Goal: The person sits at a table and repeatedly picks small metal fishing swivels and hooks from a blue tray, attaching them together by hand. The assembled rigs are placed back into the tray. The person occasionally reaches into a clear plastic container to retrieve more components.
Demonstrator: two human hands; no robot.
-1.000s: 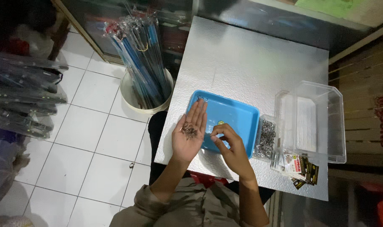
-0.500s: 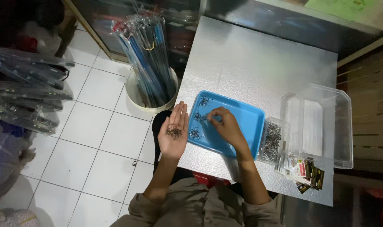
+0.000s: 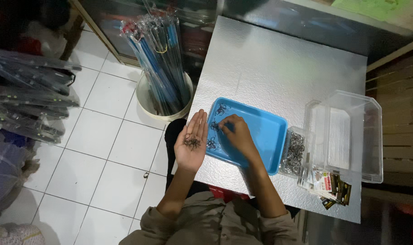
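Small dark metal hooks (image 3: pixel 192 143) lie heaped in the left hand (image 3: pixel 191 144), palm up, fingers flat. The right hand (image 3: pixel 236 134) pinches at more hooks in the blue tray (image 3: pixel 265 136) on the counter (image 3: pixel 279 72).

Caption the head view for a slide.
Left hand cups small hooks; right hand picks in the blue tray.

Bench (image 3: pixel 279 68): to the right of the tiled floor (image 3: pixel 97 136).
Tray (image 3: pixel 265 131): on the bench, near its front edge.
Small hooks (image 3: pixel 221 109): in the tray's left part.
Left hand (image 3: pixel 191 144): palm up, just left of the tray, over the bench edge, hooks on it.
Right hand (image 3: pixel 236 134): in the tray.
Small box (image 3: pixel 295 147): touching the tray's right side.
Clear container (image 3: pixel 347 134): right of the small box.
Packets (image 3: pixel 326 183): in front of the container.
Bucket of rods (image 3: pixel 163 90): on the floor, left of the bench.
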